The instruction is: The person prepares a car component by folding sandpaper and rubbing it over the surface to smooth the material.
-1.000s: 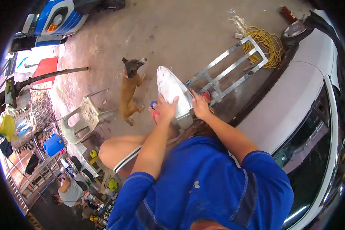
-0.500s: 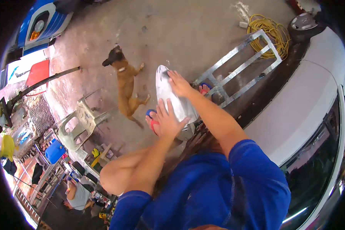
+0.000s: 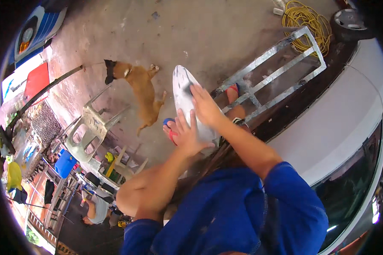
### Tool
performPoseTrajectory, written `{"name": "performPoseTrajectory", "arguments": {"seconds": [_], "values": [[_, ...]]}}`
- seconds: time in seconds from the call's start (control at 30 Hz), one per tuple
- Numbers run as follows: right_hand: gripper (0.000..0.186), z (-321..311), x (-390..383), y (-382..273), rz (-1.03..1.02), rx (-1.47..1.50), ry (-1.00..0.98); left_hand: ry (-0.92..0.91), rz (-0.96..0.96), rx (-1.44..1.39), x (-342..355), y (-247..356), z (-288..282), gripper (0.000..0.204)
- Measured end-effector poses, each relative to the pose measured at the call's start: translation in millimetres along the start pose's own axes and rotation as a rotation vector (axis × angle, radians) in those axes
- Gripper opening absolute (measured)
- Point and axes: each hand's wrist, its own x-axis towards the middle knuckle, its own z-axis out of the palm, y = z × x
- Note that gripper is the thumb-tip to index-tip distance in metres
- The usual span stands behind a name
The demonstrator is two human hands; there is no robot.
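A long white panel (image 3: 184, 100) with a pointed far end and grey smudges is tilted in front of my knees. My left hand (image 3: 189, 135) lies on its near part, fingers spread and thumb out to the right. Higher up, my right hand (image 3: 205, 104) presses flat against the panel's right side with its fingers stretched and close together. A dark patch shows at those fingertips; whether it is a thin sheet, a shadow or a mark I cannot tell. What lies under either palm is hidden.
A metal frame (image 3: 266, 80) lies on the floor to the right, beside a coiled yellow hose or cable (image 3: 327, 32). The white car body (image 3: 319, 127) borders my right. A brown dog (image 3: 145, 91) stands left of the panel, near a plastic chair (image 3: 87, 131). Another person (image 3: 98, 209) is lower left.
My right hand has slid down the panel, away from its tip, and the dark patch has shifted with it. My left hand stays on the near part. The dog has turned its head left.
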Motion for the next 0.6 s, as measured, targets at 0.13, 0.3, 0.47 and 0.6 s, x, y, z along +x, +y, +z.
{"name": "performPoseTrajectory", "arguments": {"seconds": [0.13, 0.3, 0.47, 0.6], "values": [[0.053, -4.3, -60.1, -5.7, 0.027, -0.114, -0.05, 0.315, 0.175, -0.106, 2.7, -16.8, 28.0, 0.158], [0.057, 2.2, 24.9, 18.8, -0.037, -0.129, -0.01, 0.074, 0.008, 0.001, 7.3, 13.6, -7.9, 0.153], [0.047, -14.6, -65.0, -11.7, 0.036, -0.117, -0.096, 0.128, 0.044, -0.003, -4.5, -6.9, 13.9, 0.152], [0.052, 17.8, 61.4, 40.1, 0.091, -0.011, 0.015, -0.098, -0.042, 0.075, 9.9, 19.4, -20.6, 0.164]]}}
